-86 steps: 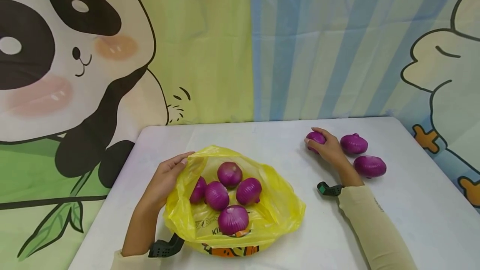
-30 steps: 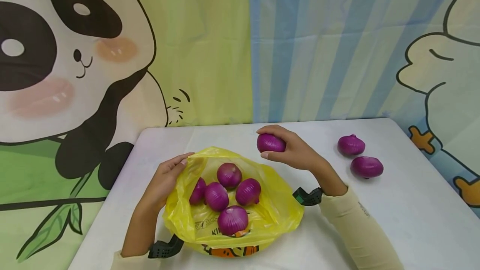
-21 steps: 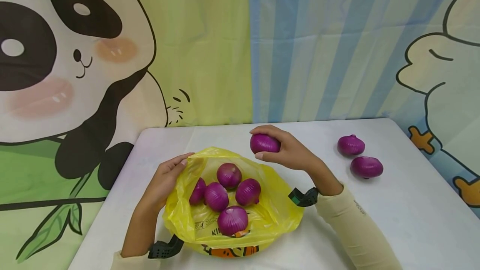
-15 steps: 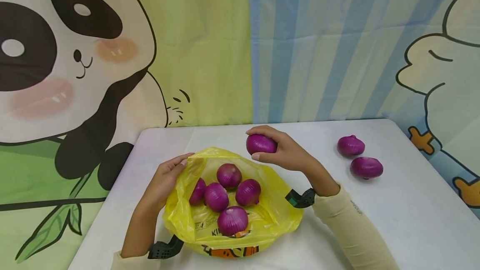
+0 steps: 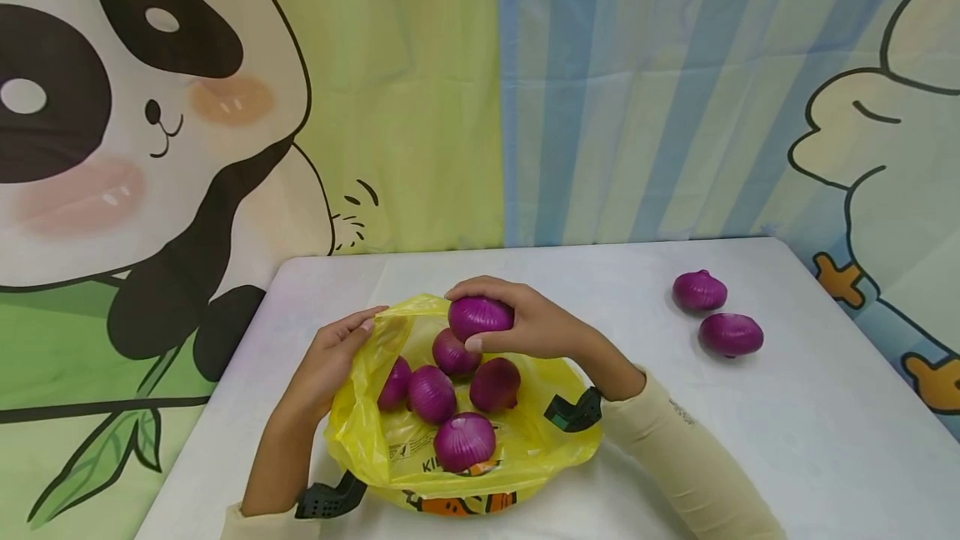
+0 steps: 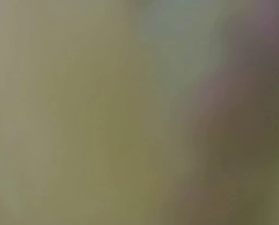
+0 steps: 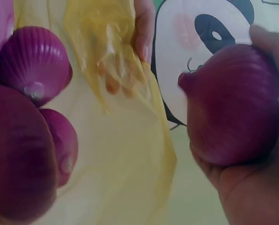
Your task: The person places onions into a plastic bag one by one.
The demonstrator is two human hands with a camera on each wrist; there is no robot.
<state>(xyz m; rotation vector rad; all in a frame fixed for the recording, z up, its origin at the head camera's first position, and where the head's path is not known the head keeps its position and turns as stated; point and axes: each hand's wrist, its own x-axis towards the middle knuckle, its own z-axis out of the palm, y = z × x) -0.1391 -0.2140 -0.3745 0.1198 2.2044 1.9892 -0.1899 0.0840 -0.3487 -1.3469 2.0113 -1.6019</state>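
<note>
My right hand grips a purple onion above the far side of an opened yellow plastic bag. In the right wrist view that onion shows its stubby tip, with thumb and fingers round it. At the bag's left rim my left hand pinches the plastic, and its fingertips show through the film in the right wrist view. Several purple onions lie inside the bag, among them a front onion and a middle onion. The held onion partly overlaps a back onion. The left wrist view is only blur.
Two more onions rest on the white table at the right: a far onion and a nearer onion. A printed curtain hangs behind the table. Dark wrist cameras sit on both wrists.
My right hand has picked up an onion from the table's right side and carried it left, now over the bag. The left hand stays at the rim.
</note>
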